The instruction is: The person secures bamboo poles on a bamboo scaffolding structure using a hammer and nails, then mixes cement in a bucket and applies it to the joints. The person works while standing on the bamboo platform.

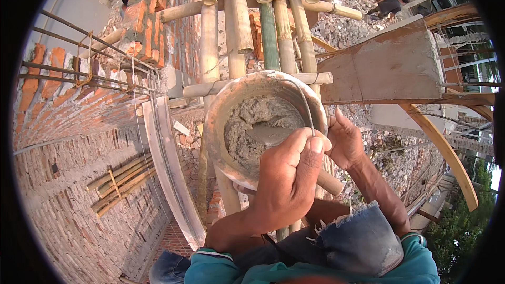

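A round bucket (214, 126) with a mortar-stained rim sits in front of me on the bamboo. Wet grey mortar (250, 123) lies inside, with a smooth hollow in its middle. My left hand (289, 171) is closed in front of the near right rim, its thumb and forefinger pinching the bucket's thin wire handle (306, 102). Just right of the rim is my right hand (347, 139), palm turned toward the bucket and thumb raised apart from the fingers. Its fingertips are close to the rim, partly hidden behind my left hand; whether they touch it I cannot tell.
Bamboo poles (242, 21) run away from me, crossed by a bamboo bar (205, 89). Brick walls (79, 205) and steel rods (68, 66) are at left. A concrete slab (389, 63) juts in at right above rubble. Another person (389, 4) is at far right.
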`<state>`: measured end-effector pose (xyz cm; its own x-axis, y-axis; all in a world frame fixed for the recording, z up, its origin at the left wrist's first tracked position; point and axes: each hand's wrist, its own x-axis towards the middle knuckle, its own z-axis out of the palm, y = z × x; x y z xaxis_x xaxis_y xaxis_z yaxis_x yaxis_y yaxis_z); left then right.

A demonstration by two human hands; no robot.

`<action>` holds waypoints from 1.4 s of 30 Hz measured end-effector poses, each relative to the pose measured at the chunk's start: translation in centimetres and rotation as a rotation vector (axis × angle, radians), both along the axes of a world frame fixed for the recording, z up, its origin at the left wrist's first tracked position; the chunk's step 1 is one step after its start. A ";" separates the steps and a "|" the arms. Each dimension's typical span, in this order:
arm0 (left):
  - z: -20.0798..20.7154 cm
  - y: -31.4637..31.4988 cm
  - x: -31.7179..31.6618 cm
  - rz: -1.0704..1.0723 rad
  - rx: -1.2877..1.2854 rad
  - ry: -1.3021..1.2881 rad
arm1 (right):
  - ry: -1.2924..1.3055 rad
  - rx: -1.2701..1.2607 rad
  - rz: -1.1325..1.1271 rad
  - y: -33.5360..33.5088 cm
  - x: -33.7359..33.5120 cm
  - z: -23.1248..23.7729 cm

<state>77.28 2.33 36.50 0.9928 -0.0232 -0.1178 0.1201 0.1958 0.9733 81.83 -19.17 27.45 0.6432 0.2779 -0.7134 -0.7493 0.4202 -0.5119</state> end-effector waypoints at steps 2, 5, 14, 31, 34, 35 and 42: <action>-0.1 -1.4 3.1 0.004 -0.031 -0.187 | -0.096 0.071 -0.058 -0.8 1.2 1.5; -0.2 -3.4 7.7 -0.035 0.120 -0.388 | -0.440 0.361 -0.113 -1.9 3.3 1.8; -4.5 -5.7 21.4 -0.021 0.646 -0.462 | -0.466 0.192 -0.364 1.8 13.8 -4.9; -11.9 -4.5 14.8 -0.045 0.839 -0.626 | -0.475 -0.651 0.412 7.3 4.4 -13.1; -11.2 0.3 9.5 0.121 0.806 -0.732 | -1.141 -1.185 0.756 14.3 7.9 -14.2; -10.8 3.0 7.0 0.051 0.788 -0.739 | -1.176 -1.263 0.777 16.5 9.8 -14.6; 2.0 22.9 -19.0 -0.188 0.910 0.201 | -1.667 -1.479 1.099 23.4 18.0 -18.6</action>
